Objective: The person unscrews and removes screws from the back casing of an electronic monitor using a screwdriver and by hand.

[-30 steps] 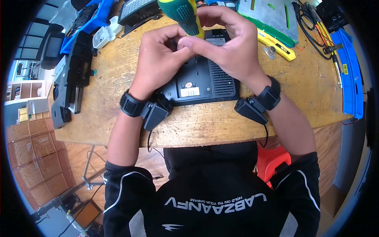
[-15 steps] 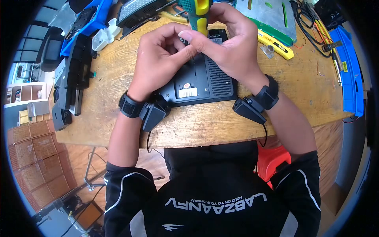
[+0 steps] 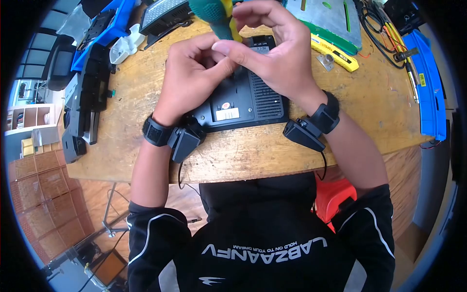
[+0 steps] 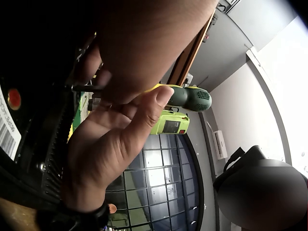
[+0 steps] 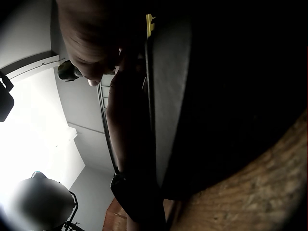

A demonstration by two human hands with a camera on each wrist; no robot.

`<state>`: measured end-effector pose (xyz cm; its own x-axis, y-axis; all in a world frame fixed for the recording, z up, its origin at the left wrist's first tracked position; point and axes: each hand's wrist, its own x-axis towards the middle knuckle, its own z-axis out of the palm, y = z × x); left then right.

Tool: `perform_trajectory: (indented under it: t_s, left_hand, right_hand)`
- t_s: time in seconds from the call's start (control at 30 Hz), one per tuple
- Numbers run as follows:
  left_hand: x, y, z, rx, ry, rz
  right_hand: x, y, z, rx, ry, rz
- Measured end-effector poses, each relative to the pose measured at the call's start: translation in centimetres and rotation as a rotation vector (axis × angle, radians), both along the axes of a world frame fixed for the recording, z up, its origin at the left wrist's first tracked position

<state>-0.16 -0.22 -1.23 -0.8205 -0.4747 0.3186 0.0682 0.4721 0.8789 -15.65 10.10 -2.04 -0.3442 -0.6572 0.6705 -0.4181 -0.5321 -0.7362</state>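
Note:
A black electronic device (image 3: 239,100) with vents, screws and a small white label lies back side up on the wooden table (image 3: 233,155). Above its far part stands a screwdriver (image 3: 214,19) with a green and yellow handle, tilted left. My right hand (image 3: 284,53) holds the handle low down, its thumb across the front and its fingers loosely curved behind. My left hand (image 3: 187,65) has curled fingers around the lower part of the screwdriver, where the two thumbs meet. The hands hide the screwdriver's tip. In the left wrist view, the handle sticks out beyond the right thumb.
A yellow cutter knife (image 3: 335,52) and a small metal piece (image 3: 326,62) lie to the right, by a green-edged grey plate (image 3: 331,24). Left stand a white dish (image 3: 127,46) and black cases (image 3: 92,87). A blue bin (image 3: 430,92) stands at the right edge.
The screwdriver handle swung upright, then leaned left again. Both hands stay together around it. The screwdriver shaft, visible below the hands a second ago, is now hidden.

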Motion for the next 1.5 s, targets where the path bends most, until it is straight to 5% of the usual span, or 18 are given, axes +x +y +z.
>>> perform_trajectory:
  t_s: [0.13, 0.27, 0.33, 0.47, 0.67, 0.77, 0.93, 1.03, 1.13, 1.5]
  left_hand:
    - [-0.1, 0.3, -0.1, 0.086, -0.039, -0.024]
    - [0.1, -0.1, 0.1, -0.016, -0.07, -0.014]
    - [0.1, -0.1, -0.1, 0.009, -0.073, 0.051]
    - [0.0, -0.1, -0.2, -0.071, -0.012, 0.057]
    - [-0.1, 0.4, 0.4, 0.119, -0.044, 0.046]
    - [0.0, 0.0, 0.0, 0.052, -0.037, 0.032]
    - [-0.4, 0.0, -0.3, 0.011, 0.062, 0.027]
    - [-0.1, 0.1, -0.3, -0.042, 0.011, 0.014]
    - [0.0, 0.1, 0.2, -0.078, -0.079, 0.025]
    - [-0.3, 0.2, -0.1, -0.071, 0.036, -0.024]
  right_hand:
    - [0.3, 0.2, -0.1, 0.001, -0.266, 0.104]
    - [0.1, 0.0, -0.1, -0.12, -0.092, 0.044]
    - [-0.1, 0.6, 0.9, 0.074, 0.006, -0.005]
    - [0.0, 0.0, 0.1, 0.026, 0.053, 0.037]
    - [-0.2, -0.3, -1.2, -0.083, -0.199, 0.075]
    - [-1.0, 0.1, -0.3, -0.01, 0.167, -0.013]
    - [0.0, -0.1, -0.5, 0.0, 0.022, -0.111]
    - [-0.2, 0.3, 0.1, 0.154, -0.249, 0.074]
    - [-0.1, 0.2, -0.4, 0.019, -0.031, 0.039]
    - [0.4, 0.1, -0.2, 0.01, 0.021, 0.062]
